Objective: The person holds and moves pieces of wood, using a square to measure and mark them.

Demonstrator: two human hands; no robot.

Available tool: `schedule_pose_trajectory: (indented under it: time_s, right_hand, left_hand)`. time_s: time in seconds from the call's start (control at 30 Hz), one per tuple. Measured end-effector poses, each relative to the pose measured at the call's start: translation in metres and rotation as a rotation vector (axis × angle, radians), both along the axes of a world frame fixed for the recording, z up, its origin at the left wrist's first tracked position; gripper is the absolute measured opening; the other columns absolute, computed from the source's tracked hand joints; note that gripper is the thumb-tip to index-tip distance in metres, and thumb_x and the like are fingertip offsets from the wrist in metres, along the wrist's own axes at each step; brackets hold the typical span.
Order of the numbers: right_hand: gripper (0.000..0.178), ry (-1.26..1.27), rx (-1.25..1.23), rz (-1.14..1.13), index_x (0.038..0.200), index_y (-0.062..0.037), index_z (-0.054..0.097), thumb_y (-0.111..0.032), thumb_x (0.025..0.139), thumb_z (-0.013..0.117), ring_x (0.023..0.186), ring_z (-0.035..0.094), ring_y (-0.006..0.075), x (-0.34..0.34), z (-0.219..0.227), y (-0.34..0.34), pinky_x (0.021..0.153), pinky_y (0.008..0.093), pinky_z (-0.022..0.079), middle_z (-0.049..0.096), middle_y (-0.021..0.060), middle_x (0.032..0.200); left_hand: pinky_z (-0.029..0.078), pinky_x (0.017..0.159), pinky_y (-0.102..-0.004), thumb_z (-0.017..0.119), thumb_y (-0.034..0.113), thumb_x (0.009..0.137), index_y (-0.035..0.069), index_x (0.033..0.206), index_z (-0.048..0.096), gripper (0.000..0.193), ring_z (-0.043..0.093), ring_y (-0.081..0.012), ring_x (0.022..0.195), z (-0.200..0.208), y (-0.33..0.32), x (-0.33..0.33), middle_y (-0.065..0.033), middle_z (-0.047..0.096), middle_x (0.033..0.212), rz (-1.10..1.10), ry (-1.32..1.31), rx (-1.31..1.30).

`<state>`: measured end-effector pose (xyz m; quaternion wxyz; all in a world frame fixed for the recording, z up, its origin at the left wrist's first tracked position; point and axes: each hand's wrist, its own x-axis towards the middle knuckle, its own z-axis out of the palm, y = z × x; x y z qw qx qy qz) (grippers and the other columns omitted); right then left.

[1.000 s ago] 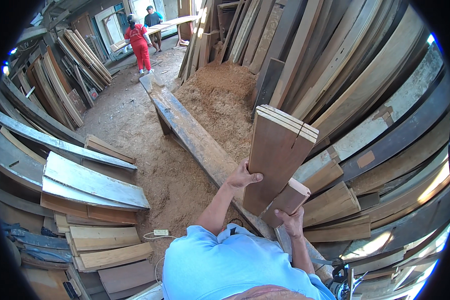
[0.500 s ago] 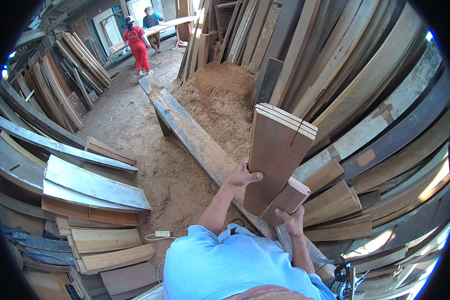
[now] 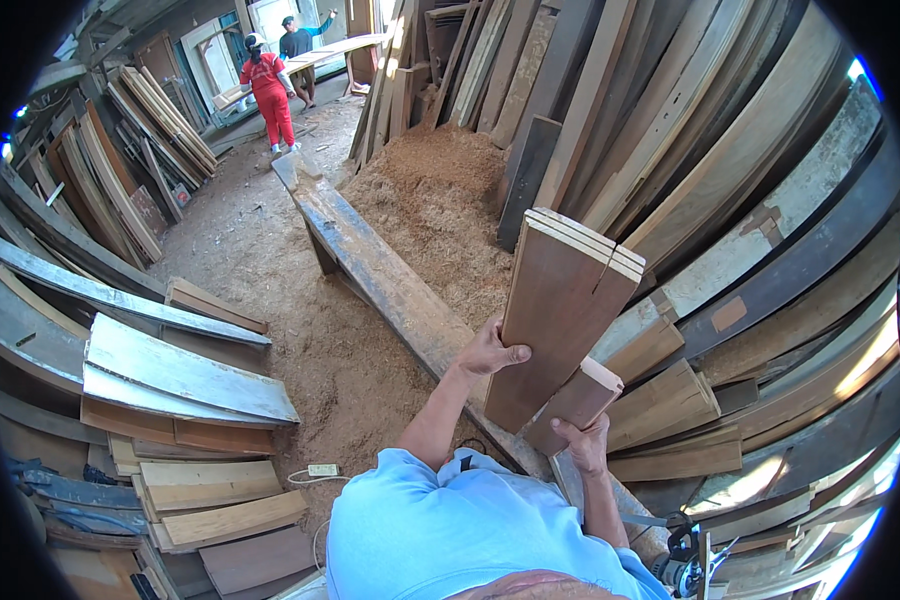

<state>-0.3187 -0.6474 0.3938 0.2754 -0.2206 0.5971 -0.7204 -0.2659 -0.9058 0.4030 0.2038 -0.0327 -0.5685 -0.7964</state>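
Note:
A stack of long brown wooden boards point(image 3: 560, 315) stands upright in front of me, tilted a little to the right, its pale cut ends uppermost. My left hand point(image 3: 494, 350) is closed on the stack's left edge, the thumb lying across the front face. A shorter wooden block point(image 3: 577, 405) stands against the stack's lower right. My right hand point(image 3: 584, 443) grips this block, thumb on its front; its other fingers are mostly hidden. The lower ends of the wood are at a long narrow bench point(image 3: 395, 270).
Planks point(image 3: 660, 120) lean along the right wall; more boards point(image 3: 190, 370) lie stacked at left. Sawdust point(image 3: 435, 180) is heaped beyond the bench. A power tool point(image 3: 678, 568) is at lower right, a power strip point(image 3: 322, 470) at left. Two people point(image 3: 270, 95) stand far back by a panel.
The board stack's top has shifted slightly right and down, with both hands keeping their hold. In the background, one person has raised an arm.

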Motion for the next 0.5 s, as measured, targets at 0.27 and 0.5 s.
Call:
schedule_pose_trajectory:
  time_s: [0.27,0.5]
  right_hand:
    - [0.038,0.005,0.003,0.012,0.112,0.0026,0.064,0.000,0.075,0.076,0.092,0.066,0.0152,-0.001,0.002,0.000,0.083,0.0305,0.053,0.070,0.0076,0.103]
    - [0.039,0.008,0.022,0.023,0.112,0.0025,0.064,-0.001,0.076,0.076,0.093,0.066,0.0153,-0.002,0.006,-0.001,0.084,0.0306,0.053,0.070,0.0078,0.104]
  left_hand:
    - [0.046,0.100,-0.0318,0.091,0.043,0.069,0.001,0.136,0.049,0.089,0.055,-0.0152,0.117,-0.007,-0.005,-0.003,-0.0058,0.061,0.126,-0.020,-0.041,-0.018]
    - [0.046,0.100,-0.0322,0.091,0.042,0.069,0.001,0.135,0.049,0.089,0.055,-0.0157,0.118,0.002,0.001,0.001,-0.0065,0.061,0.126,0.041,-0.004,0.033]
